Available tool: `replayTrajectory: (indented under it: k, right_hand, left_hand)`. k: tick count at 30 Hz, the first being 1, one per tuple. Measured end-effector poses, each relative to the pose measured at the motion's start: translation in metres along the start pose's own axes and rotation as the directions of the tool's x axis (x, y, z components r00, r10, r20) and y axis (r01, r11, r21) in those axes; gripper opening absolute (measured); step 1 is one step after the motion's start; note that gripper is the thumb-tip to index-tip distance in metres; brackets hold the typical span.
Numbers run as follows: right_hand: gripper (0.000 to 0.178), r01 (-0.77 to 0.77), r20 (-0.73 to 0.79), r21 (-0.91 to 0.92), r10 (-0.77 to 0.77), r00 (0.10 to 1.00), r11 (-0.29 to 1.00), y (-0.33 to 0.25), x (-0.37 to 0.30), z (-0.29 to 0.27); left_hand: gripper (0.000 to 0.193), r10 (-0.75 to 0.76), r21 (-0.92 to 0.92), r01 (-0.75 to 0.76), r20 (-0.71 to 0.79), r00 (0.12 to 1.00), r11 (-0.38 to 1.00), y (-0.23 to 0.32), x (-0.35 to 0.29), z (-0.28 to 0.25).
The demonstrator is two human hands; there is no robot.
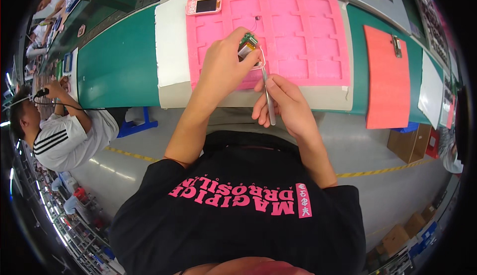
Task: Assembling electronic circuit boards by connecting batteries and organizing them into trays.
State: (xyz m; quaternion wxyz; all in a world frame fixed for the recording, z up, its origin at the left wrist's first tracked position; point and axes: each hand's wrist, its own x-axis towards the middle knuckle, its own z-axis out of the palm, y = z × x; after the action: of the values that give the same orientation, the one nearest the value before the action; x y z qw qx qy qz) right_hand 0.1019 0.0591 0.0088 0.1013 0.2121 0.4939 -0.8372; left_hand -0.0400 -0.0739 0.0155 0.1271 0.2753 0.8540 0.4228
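My left hand (223,64) is closed round a small electronic unit, its thumb and fingers at the edges. A green circuit board (250,38) and a silver battery pouch (245,50) show in the unit. From its far end a thin wire runs to a small dark round part (258,18) above the pink foam tray (322,39). My right hand (288,101) grips metal tweezers (269,103). Their tips reach the unit's right side, beside a white wire or strip (263,55); whether they pinch it is too small to tell.
A pink camera-shaped case (204,5) with a dark screen lies on the tray's far left corner. To the right, a metal-looking part (396,45) rests on a red-orange sheet (387,81). A co-worker (74,126) sits at the left beside the green bench mat (119,56).
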Motion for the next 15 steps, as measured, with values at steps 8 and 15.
replayTrajectory:
  k: [8, 15]
  right_hand:
    - [0.029, -0.042, 0.025, -0.015, 0.042, 0.999, 0.999, 0.000, 0.017, -0.006]
    - [0.027, -0.042, 0.002, 0.007, 0.042, 0.999, 0.999, -0.001, 0.025, -0.007]
  left_hand:
    - [0.020, -0.028, -0.093, 0.031, 0.042, 0.999, 0.995, 0.000, 0.008, -0.001]
    - [0.022, -0.034, -0.123, 0.038, 0.039, 0.999, 0.992, -0.001, 0.009, 0.003]
